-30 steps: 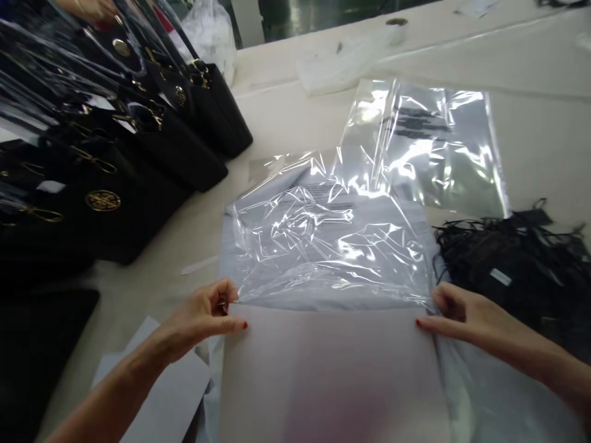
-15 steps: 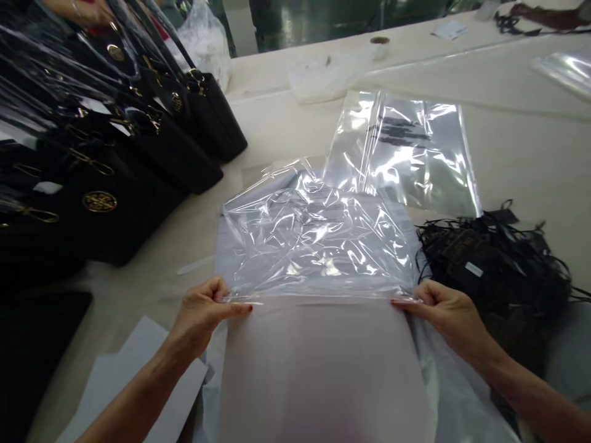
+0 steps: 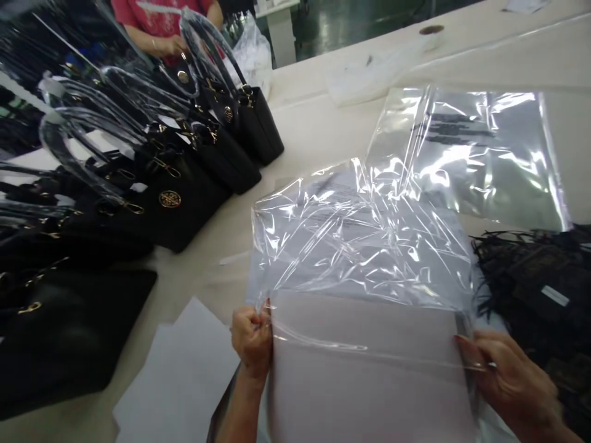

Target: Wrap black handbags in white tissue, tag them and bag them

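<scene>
a pale board lies flat in front of the person, its near end out of view, so i can't tell which way is longer; its sides run away from the body, into a clear bag. the bag's lip crosses the board on a slant between the two hands. the left hand is curled tight on the plastic, right at the board's left edge and close to its far corner; the right hand has thumb and fingers pinched on the plastic at the right edge, a little nearer the body, so the left is closer to the board's far edge. that far edge already sits under the film.

white sheets lie to the left, a heap of dark tags to the right. beyond, black handbags stand in a row along the left, and a second clear bag lies flat on the table. farthest off, a co-worker in red reaches one hand to the handbags.
</scene>
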Demonstrator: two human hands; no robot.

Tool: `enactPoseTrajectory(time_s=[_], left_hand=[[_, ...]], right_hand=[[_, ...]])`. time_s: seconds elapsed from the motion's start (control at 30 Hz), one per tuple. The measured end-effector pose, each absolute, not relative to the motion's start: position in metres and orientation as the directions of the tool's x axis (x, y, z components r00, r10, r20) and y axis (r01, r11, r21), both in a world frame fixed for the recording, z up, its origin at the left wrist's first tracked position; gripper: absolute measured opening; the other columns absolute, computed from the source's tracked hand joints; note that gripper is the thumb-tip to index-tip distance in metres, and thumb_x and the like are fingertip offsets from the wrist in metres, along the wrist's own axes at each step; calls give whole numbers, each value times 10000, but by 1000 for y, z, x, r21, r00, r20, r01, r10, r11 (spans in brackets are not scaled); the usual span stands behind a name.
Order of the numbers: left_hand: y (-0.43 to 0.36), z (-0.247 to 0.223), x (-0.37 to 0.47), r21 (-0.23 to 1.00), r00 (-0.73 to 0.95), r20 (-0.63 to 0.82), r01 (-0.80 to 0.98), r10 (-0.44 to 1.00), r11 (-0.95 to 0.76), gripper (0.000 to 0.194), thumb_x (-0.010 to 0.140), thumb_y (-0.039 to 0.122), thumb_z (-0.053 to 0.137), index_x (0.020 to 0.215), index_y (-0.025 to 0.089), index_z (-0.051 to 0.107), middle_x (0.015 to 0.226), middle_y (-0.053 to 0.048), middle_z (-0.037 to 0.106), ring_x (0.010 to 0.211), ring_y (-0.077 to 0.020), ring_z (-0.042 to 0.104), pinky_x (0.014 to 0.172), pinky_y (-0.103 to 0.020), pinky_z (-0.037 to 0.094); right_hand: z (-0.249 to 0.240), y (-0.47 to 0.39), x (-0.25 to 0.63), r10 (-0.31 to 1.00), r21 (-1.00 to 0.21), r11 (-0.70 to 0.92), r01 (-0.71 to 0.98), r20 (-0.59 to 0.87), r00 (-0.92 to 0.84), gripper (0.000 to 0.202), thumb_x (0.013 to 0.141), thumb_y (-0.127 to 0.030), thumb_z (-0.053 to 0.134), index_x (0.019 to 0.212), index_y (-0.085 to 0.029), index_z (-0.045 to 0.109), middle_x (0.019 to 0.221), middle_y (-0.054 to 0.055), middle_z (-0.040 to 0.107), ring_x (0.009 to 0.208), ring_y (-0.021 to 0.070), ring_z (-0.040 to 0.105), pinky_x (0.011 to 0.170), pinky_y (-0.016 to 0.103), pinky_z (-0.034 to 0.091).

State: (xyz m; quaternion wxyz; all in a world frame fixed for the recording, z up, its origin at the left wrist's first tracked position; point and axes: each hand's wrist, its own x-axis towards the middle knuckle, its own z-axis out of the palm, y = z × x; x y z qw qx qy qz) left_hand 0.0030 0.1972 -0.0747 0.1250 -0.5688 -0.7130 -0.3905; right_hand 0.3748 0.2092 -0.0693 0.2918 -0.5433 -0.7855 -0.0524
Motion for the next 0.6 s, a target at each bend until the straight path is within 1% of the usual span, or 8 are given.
enactPoseTrajectory(time_s=[0.07,0.1,0.2,0.27,0.33,0.43,0.5,0.6], left_hand=[[173,-79,-4,323,-154,610,944,777,-67,249,824,177,578,654,210,399,607,58,452,548,-93,466,537,-189,399],[158,-81,-7,317,-89,577,941,812,-122,212,839,170,538,667,210,421,618,47,478,559,-101,486,539,-191,415],[115,-87,-17,395,-18,427,903,904,-168,150,840,186,462,695,213,488,679,5,564,611,-132,555,549,-216,464],[100,-91,-23,446,-56,284,891,957,-80,143,799,208,475,660,223,504,697,-15,593,638,-158,581,561,-247,484],[100,-94,-28,446,-134,179,894,975,41,127,756,218,497,630,233,508,690,-23,599,662,-184,585,596,-284,492],[117,-100,-29,439,-255,245,889,936,127,56,743,235,504,750,231,559,745,-40,609,747,-216,578,676,-327,483],[127,-105,-28,473,-292,290,872,911,128,117,749,262,512,845,223,567,797,-48,619,786,-222,575,696,-330,474],[132,-113,-30,537,-356,157,814,921,223,149,740,296,516,867,228,554,815,-34,628,757,-214,584,668,-309,468]], right_hand=[[-74,200,377,821,-206,408,890,509,-259,298,944,-373,416,704,-212,490,667,31,621,549,119,591,471,218,408],[-77,193,379,833,-218,392,894,496,-244,278,946,-370,403,734,-214,493,669,36,625,562,131,601,479,228,416],[-89,170,384,902,-310,289,906,405,-149,263,941,-389,365,793,-217,498,663,52,626,571,166,611,469,258,429],[-97,158,385,953,-387,181,904,295,-65,260,931,-387,354,796,-221,501,658,59,621,575,189,613,484,282,454],[-103,152,384,979,-439,60,897,199,32,228,915,-378,370,816,-224,506,655,62,610,579,207,610,514,309,482],[-111,152,382,976,-447,-40,893,176,132,178,884,-349,407,942,-217,511,735,80,619,626,227,616,548,340,509],[-114,153,381,974,-431,-44,901,183,135,206,870,-308,399,1030,-223,497,825,97,628,694,241,628,566,353,519],[-117,153,383,983,-405,-17,914,160,89,249,853,-248,385,1084,-242,477,893,101,627,755,248,635,599,361,529]])
